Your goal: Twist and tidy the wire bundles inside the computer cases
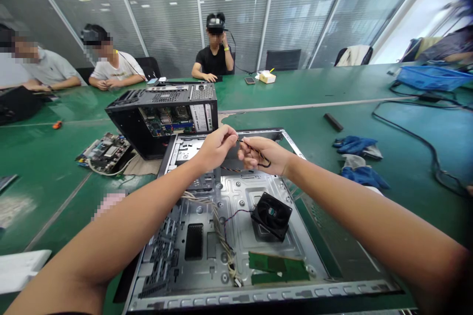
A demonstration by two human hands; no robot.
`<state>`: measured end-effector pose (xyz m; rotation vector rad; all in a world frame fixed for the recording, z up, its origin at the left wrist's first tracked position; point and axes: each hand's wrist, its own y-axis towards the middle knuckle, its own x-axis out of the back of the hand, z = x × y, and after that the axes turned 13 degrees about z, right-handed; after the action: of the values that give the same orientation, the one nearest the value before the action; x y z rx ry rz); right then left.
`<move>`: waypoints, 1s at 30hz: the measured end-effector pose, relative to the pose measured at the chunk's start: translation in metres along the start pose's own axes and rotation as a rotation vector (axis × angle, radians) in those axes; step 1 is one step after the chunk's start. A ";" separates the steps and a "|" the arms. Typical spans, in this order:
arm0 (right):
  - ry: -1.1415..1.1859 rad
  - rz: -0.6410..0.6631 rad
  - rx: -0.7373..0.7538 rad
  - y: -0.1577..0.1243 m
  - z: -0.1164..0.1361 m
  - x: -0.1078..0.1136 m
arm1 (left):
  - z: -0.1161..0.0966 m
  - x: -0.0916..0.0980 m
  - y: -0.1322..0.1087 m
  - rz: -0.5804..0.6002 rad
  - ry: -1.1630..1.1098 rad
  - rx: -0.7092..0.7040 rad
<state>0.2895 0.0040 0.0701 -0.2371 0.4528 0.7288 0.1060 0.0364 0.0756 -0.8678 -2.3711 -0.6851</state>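
Observation:
Above the far part of an open computer case (236,231), both hands meet at a thin dark cable (263,158). My left hand (220,143) pinches its end between thumb and fingers. My right hand (262,153) has its fingers curled round the same cable, which loops over the palm. Inside the case, a black cooling fan (272,214) sits right of centre. Green memory sticks (277,267) lie near the front edge. A bundle of beige wires (218,224) runs down the middle of the case.
A second computer case (162,113) stands behind, at the left. Beside it is a loose circuit board (107,152). Blue gloves (356,146), a dark block (333,122), a black cable (417,135) and a blue basket (430,78) are at the right. Several people sit around the table.

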 end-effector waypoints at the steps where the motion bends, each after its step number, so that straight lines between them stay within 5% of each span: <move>1: 0.023 0.027 -0.018 0.000 0.000 0.000 | 0.000 0.000 0.000 -0.003 -0.015 -0.006; 5: 0.025 0.108 -0.128 0.000 -0.001 0.001 | 0.000 0.000 0.000 -0.007 -0.046 -0.019; 8: -0.017 0.119 -0.076 -0.001 -0.002 -0.001 | -0.002 0.001 0.001 -0.004 -0.006 0.007; 17: -0.263 -0.066 -0.029 0.009 -0.011 0.001 | 0.002 0.000 0.003 0.060 0.276 0.245; 30: -0.147 -0.058 -0.005 0.008 -0.004 0.003 | 0.000 0.003 0.003 0.012 0.138 0.144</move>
<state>0.2844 0.0100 0.0648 -0.1990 0.3033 0.6855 0.1060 0.0401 0.0780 -0.7485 -2.2588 -0.5434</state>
